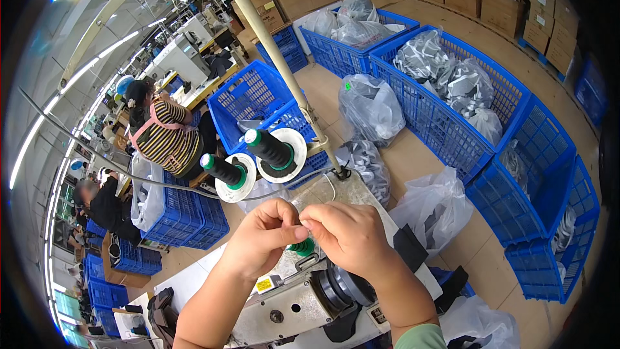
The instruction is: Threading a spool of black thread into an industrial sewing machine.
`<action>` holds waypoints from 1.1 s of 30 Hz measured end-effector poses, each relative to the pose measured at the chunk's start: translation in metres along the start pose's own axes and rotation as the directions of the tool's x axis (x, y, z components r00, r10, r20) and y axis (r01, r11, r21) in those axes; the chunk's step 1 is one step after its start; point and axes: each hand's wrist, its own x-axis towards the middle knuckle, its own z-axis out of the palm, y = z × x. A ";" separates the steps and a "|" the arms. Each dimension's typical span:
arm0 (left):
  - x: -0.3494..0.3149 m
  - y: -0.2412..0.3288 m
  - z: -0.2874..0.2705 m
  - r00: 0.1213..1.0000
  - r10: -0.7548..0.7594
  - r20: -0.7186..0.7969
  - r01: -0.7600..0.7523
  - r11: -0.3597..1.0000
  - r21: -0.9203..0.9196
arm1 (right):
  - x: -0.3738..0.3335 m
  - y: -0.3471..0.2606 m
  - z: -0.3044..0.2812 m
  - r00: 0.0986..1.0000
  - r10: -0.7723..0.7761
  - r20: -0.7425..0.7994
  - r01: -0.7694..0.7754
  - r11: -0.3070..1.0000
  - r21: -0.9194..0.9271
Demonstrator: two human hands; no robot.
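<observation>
Above an industrial sewing machine (pixel 279 320), my left hand (pixel 263 240) and my right hand (pixel 352 236) meet with thumbs and forefingers pinched almost together. Both are closed; whatever sits between the fingertips is too fine to make out. Just below them shows a green spool (pixel 301 247), partly covered by my fingers. Beyond my hands, two cones of black thread stand tilted on white discs: a larger cone (pixel 271 150) and a smaller cone (pixel 223 171). A black handwheel (pixel 345 286) lies beneath my right wrist.
Blue plastic crates (pixel 426 113) holding bagged grey pieces line the right side. Plastic bags (pixel 371 110) lie on the tiled floor. A pale pole (pixel 271 45) rises from the table's far edge. At the left, a person in a striped top (pixel 169 136) sits working.
</observation>
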 end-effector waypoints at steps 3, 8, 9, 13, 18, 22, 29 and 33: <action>0.000 0.004 -0.003 0.990 -0.137 0.022 0.138 0.986 -0.097 | -0.001 0.001 0.000 0.998 -0.027 0.049 0.028 0.999 -0.032; 0.001 0.006 -0.006 0.989 -0.144 0.030 0.146 0.987 -0.073 | -0.003 -0.001 0.001 0.998 -0.046 0.047 0.051 0.992 -0.116; 0.001 0.007 -0.005 0.991 -0.135 0.025 0.136 0.989 -0.050 | -0.003 -0.002 -0.001 0.999 -0.048 0.023 0.051 0.989 -0.141; -0.004 0.010 -0.001 0.992 -0.121 0.045 0.118 0.991 0.068 | -0.003 -0.001 -0.003 0.998 -0.052 -0.038 0.045 0.982 -0.183; -0.007 0.011 -0.002 0.990 -0.137 0.035 0.119 0.940 0.321 | -0.005 0.000 -0.003 0.997 -0.060 -0.048 0.051 0.983 -0.178; -0.005 0.011 -0.009 0.979 -0.198 0.037 0.170 0.911 0.375 | -0.006 0.000 0.003 0.997 -0.040 -0.064 0.032 0.992 -0.123; -0.008 0.009 -0.006 0.998 0.027 -0.060 0.014 0.807 0.591 | -0.002 -0.001 -0.005 0.993 0.033 -0.111 -0.043 0.995 -0.094; -0.005 0.006 0.000 0.971 0.235 -0.034 -0.166 0.774 0.610 | -0.003 0.000 -0.005 0.993 0.049 -0.112 -0.056 0.996 -0.063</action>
